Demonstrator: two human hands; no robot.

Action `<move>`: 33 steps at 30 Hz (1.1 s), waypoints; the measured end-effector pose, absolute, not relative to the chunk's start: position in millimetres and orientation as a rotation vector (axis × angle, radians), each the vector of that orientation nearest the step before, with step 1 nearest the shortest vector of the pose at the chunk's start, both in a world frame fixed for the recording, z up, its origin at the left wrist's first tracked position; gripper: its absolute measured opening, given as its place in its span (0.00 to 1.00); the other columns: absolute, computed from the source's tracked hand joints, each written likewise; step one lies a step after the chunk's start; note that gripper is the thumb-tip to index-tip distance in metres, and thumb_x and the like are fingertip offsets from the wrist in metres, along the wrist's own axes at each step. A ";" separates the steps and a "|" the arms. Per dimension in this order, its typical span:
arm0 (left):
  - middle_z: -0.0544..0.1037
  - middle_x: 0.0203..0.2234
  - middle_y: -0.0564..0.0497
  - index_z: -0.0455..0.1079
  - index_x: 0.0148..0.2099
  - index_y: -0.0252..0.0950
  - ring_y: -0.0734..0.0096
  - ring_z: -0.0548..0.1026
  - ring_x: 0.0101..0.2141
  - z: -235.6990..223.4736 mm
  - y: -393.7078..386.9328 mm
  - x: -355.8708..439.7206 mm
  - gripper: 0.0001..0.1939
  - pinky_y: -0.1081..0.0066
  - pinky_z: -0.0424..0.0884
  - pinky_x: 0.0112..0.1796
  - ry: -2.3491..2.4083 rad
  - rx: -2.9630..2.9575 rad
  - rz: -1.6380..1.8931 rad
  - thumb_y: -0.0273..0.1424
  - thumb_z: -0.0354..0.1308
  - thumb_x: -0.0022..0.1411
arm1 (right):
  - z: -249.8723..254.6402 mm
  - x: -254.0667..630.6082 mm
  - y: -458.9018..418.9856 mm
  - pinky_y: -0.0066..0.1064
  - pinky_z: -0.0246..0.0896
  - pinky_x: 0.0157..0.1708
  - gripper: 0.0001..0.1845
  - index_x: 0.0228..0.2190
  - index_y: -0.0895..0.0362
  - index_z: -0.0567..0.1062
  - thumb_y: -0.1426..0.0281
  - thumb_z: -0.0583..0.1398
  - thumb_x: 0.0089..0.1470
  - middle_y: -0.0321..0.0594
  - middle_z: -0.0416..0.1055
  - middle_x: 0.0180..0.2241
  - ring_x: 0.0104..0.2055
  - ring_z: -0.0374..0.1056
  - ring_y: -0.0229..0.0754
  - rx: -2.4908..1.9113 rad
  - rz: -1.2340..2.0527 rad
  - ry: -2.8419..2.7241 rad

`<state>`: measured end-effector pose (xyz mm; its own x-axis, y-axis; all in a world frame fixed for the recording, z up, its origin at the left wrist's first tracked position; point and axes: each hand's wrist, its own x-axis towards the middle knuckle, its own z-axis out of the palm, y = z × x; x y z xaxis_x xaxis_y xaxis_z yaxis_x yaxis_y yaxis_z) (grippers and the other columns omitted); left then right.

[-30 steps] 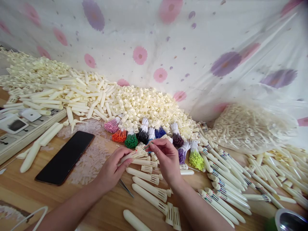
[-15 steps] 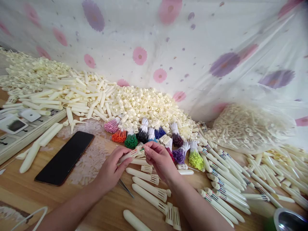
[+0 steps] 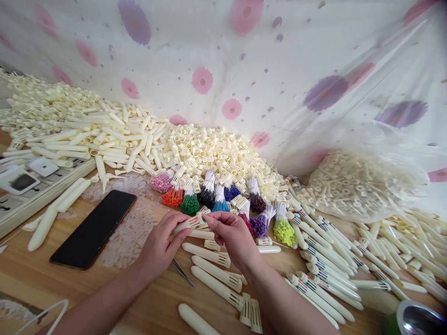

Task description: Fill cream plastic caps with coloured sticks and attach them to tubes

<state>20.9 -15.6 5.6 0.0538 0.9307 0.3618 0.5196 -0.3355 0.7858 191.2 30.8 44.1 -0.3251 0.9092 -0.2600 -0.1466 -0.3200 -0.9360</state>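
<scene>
My left hand [image 3: 164,241] is closed around a cream pen barrel [image 3: 188,224] with a slotted end. The barrel lies roughly level, its slotted end towards my right hand, and a spot of orange shows in a slot. My right hand [image 3: 233,235] pinches a small green piece [image 3: 205,217] at that end; the rest of it is hidden by the fingers. Just beyond my hands lie bundles of white sticks with coloured tips, among them a green bundle [image 3: 190,203] and a light blue one [image 3: 220,201]. Several cream barrels [image 3: 216,282] with slots lie below my hands.
A black phone [image 3: 93,229] lies left, beside scattered clear small pieces [image 3: 131,232]. Heaped slotted cream parts [image 3: 216,151] stand behind. Filled pens [image 3: 323,295] lie right, near a metal-rimmed cup [image 3: 421,318]. Tweezers [image 3: 183,273] lie under my hands; a power strip [image 3: 45,195] is left.
My right hand has turned and its fingers have closed in nearer the slotted end of the barrel. My left hand holds the barrel almost unmoved.
</scene>
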 end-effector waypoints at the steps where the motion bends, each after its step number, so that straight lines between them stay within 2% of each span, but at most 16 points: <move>1: 0.72 0.37 0.48 0.65 0.44 0.37 0.64 0.71 0.39 5.6 -15.8 20.6 0.07 0.68 0.69 0.39 1.449 1.898 1.216 0.29 0.50 0.64 | 44.7 191.0 30.1 0.22 0.41 0.13 0.16 0.24 0.58 0.79 0.59 0.69 0.35 0.30 0.64 0.17 0.15 0.48 0.25 -1.106 1.762 -1.099; 5: 0.72 0.37 0.48 0.64 0.44 0.38 0.65 0.71 0.39 6.1 -16.3 20.2 0.07 0.68 0.68 0.40 1.439 1.927 1.232 0.28 0.50 0.64 | 47.0 191.8 28.6 0.21 0.42 0.13 0.17 0.24 0.58 0.79 0.58 0.70 0.34 0.30 0.64 0.17 0.14 0.49 0.25 -1.100 1.789 -1.082; 13: 0.72 0.36 0.49 0.64 0.43 0.38 0.66 0.71 0.39 6.8 -15.3 19.4 0.06 0.69 0.69 0.39 1.435 1.926 1.232 0.28 0.49 0.64 | 50.9 199.0 30.8 0.23 0.46 0.16 0.16 0.28 0.57 0.80 0.59 0.67 0.39 0.30 0.62 0.18 0.17 0.51 0.28 -1.052 1.813 -1.242; 16: 0.72 0.36 0.49 0.64 0.43 0.38 0.65 0.71 0.39 6.1 -14.7 19.2 0.06 0.69 0.69 0.39 1.432 1.941 1.232 0.28 0.49 0.64 | 50.4 199.3 31.2 0.24 0.47 0.17 0.12 0.28 0.55 0.80 0.60 0.66 0.43 0.30 0.62 0.18 0.18 0.51 0.29 -1.050 1.665 -1.373; 20: 0.72 0.36 0.48 0.64 0.44 0.37 0.65 0.71 0.39 6.3 -15.1 18.4 0.07 0.69 0.69 0.40 1.425 2.005 1.218 0.27 0.49 0.64 | 48.4 200.3 31.4 0.27 0.56 0.25 0.08 0.28 0.53 0.81 0.64 0.63 0.47 0.34 0.68 0.24 0.24 0.59 0.33 -0.965 1.418 -1.591; 23: 0.73 0.36 0.48 0.64 0.44 0.37 0.65 0.72 0.39 6.7 -16.1 17.5 0.07 0.69 0.69 0.39 1.408 2.085 1.217 0.27 0.49 0.64 | 48.8 203.4 32.4 0.28 0.58 0.29 0.08 0.28 0.55 0.80 0.65 0.62 0.49 0.36 0.70 0.26 0.28 0.63 0.36 -0.969 1.391 -1.695; 33: 0.76 0.35 0.47 0.68 0.43 0.37 0.63 0.74 0.38 6.4 -18.0 18.8 0.07 0.67 0.71 0.38 1.414 2.105 1.166 0.28 0.51 0.62 | 60.1 208.8 37.3 0.24 0.49 0.19 0.07 0.22 0.58 0.76 0.68 0.61 0.45 0.31 0.64 0.19 0.20 0.54 0.30 -1.143 1.702 -1.717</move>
<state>18.8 -18.0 6.4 0.1638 0.8846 0.4367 0.5974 -0.4412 0.6697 208.8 37.3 60.1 -0.5469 0.8063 -0.2252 0.2325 -0.1121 -0.9661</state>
